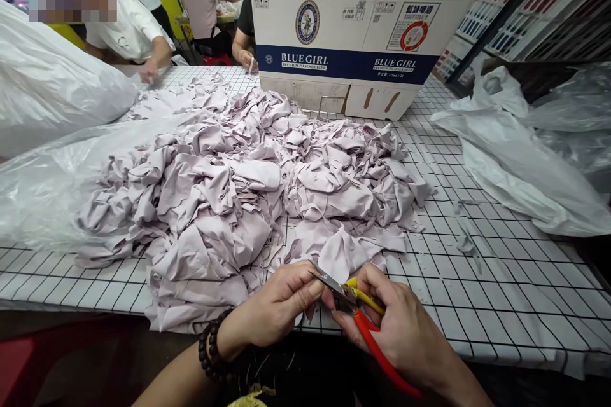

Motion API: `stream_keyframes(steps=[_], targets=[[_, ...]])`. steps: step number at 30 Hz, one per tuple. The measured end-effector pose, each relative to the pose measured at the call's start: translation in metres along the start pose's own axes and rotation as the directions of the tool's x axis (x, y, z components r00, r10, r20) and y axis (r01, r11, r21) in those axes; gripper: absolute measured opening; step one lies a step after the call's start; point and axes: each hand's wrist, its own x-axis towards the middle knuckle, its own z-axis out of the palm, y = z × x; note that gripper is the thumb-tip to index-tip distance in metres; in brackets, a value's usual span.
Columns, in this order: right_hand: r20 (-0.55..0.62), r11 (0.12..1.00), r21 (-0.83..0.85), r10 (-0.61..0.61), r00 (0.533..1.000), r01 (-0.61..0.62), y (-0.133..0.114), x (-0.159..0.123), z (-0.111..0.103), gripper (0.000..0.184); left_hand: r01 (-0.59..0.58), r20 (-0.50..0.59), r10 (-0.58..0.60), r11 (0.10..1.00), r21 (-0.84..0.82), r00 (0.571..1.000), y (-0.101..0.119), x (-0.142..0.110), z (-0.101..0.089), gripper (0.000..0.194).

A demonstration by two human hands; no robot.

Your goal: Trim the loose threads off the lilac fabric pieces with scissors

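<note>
My right hand [405,324] is closed around a pair of scissors [382,353] with one red and one yellow handle. Their metal blades point left and reach the fingertips of my left hand [277,305]. That hand, with a dark beaded bracelet [210,346] at its wrist, pinches a pale lilac cloth piece [340,253] at the table's front edge. The pinched edge is mostly hidden by my fingers. Just beyond both hands lies a large heap of the same cloth [219,172], crumpled and with thin straps or strips among it.
White beer cartons [353,19] are stacked behind the heap. Clear plastic bags [42,184] lie on the left, and white plastic bags [520,159] on the right of the grid-patterned table [443,292]. Co-workers sit across the table, one with a blurred hand [155,67] near the cloth.
</note>
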Motion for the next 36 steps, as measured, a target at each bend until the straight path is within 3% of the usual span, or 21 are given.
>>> stream_keyframes(steps=[10,12,14,16,18,19,21,25,29,36], targets=[[-0.031,0.998,0.060,-0.024,0.999,0.025,0.007,0.003,0.004,0.037,0.025,0.004,-0.025,0.998,-0.052,1.000,-0.001,0.000,0.000,0.042],[-0.014,0.989,0.148,0.011,1.000,-0.009,0.012,0.005,0.005,0.039,0.038,-0.001,-0.038,0.997,-0.060,0.999,-0.001,0.000,0.000,0.041],[0.012,0.930,0.361,0.063,0.998,-0.063,0.017,0.006,0.005,0.041,0.045,-0.015,-0.046,0.996,-0.079,0.999,-0.001,0.001,0.001,0.041],[0.043,0.800,0.593,0.079,0.996,-0.089,0.023,0.005,0.006,0.039,0.047,-0.028,-0.050,0.995,-0.093,0.998,-0.001,0.002,0.001,0.041],[0.073,0.698,0.710,0.055,0.996,-0.091,0.025,0.001,0.007,0.041,0.054,-0.030,-0.057,0.994,-0.092,0.998,-0.001,0.003,0.001,0.041],[0.085,0.696,0.712,0.040,0.996,-0.088,0.025,0.000,0.008,0.042,0.058,-0.027,-0.060,0.994,-0.088,0.998,-0.001,0.004,0.001,0.041],[0.079,0.779,0.622,0.034,0.996,-0.075,0.021,-0.004,0.008,0.043,0.063,-0.025,-0.065,0.996,-0.070,0.998,-0.001,0.006,0.001,0.041],[0.024,0.970,0.232,0.063,0.998,-0.067,0.010,-0.006,0.005,0.043,0.045,-0.013,-0.045,0.999,-0.014,0.999,0.001,0.008,0.001,0.042],[0.006,0.997,0.023,0.072,0.997,-0.072,0.005,-0.004,0.002,0.039,0.017,0.004,-0.017,1.000,0.002,1.000,0.000,0.006,0.001,0.043],[-0.039,1.000,0.028,0.015,0.999,-0.014,0.004,-0.004,0.004,0.037,-0.013,0.028,0.013,1.000,0.022,1.000,-0.001,0.003,0.000,0.043]])
